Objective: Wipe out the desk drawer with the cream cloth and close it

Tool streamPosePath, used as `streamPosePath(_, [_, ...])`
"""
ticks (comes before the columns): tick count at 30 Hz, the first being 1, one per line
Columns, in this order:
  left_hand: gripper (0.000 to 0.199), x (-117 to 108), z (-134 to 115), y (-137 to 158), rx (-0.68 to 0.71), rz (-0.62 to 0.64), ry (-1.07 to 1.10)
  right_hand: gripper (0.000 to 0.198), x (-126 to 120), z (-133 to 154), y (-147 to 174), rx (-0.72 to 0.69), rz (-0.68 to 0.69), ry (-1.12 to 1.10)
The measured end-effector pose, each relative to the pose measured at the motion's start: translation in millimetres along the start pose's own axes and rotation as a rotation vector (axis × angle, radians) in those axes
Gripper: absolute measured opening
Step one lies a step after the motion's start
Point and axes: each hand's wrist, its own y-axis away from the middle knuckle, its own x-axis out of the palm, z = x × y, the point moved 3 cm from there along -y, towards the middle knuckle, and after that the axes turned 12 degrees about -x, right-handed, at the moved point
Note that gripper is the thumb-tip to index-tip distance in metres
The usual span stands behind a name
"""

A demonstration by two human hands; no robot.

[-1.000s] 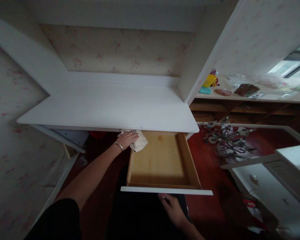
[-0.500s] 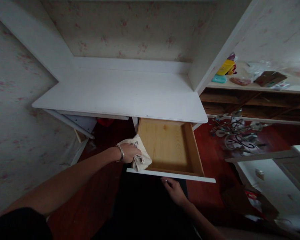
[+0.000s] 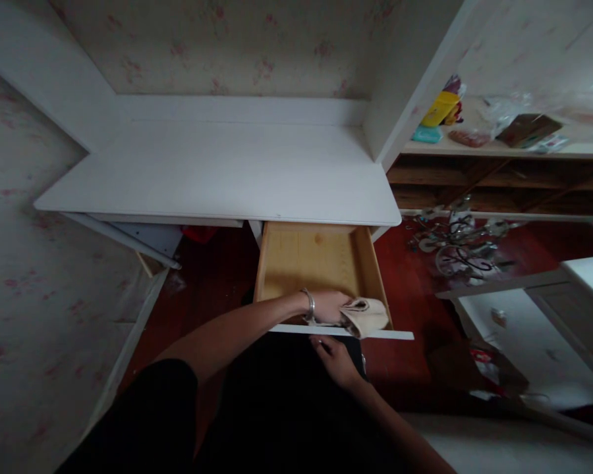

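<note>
A pulled-out wooden drawer (image 3: 306, 263) with a white front juts from under the white desk (image 3: 237, 171). My left hand (image 3: 329, 306), a silver bracelet at its wrist, is closed on a folded beige cloth (image 3: 368, 317). It presses the cloth along the top of the drawer's front edge, towards the right corner. Just below that edge, against the outer face of the drawer front, my right hand (image 3: 337, 361) has curled fingers. What those fingers grip is hidden.
To the right, a chandelier (image 3: 467, 243) lies on the red wooden floor (image 3: 400, 289). Behind it runs a low shelf unit (image 3: 474, 153) with bags and a box on top. A white cabinet (image 3: 524, 329) stands at the lower right; floral wallpaper covers the left wall.
My left hand has moved the cloth from the drawer's left front corner to the right along the front edge. My right hand stays by the drawer front. The view has shifted slightly.
</note>
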Motion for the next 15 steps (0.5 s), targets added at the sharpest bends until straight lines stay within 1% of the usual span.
streamPosePath(2, [0.032, 1, -27, -19, 0.076, -0.051, 0.079, 0.046, -3, 3, 0, -0.01, 0.018, -0.003])
streamPosePath(4, [0.035, -3, -51, -29, 0.184, -0.145, 0.109, 0.048, -5, 5, -1, -0.017, 0.033, -0.013])
streamPosePath(6, [0.04, -7, -69, -34, 0.35, -0.272, 0.043, 0.049, -7, 6, -1, -0.024, 0.04, -0.02])
streamPosePath(7, [0.042, -6, -74, -37, 0.446, -0.324, -0.042, 0.049, -7, 6, -1, -0.03, 0.044, -0.02])
streamPosePath(9, [0.043, 1, -75, -44, 0.607, -0.386, -0.273, 0.048, -8, 5, -2, -0.042, 0.049, -0.018])
streamPosePath(10, [0.043, 7, -71, -50, 0.654, -0.403, -0.388, 0.047, -8, 4, -3, -0.046, 0.053, -0.016])
streamPosePath(12, [0.044, 16, -57, -66, 0.677, -0.442, -0.549, 0.046, -8, 3, -3, -0.044, 0.067, -0.008])
streamPosePath(15, [0.044, 16, -33, -92, 0.644, -0.504, -0.64, 0.045, -9, 3, -3, -0.03, 0.091, 0.006])
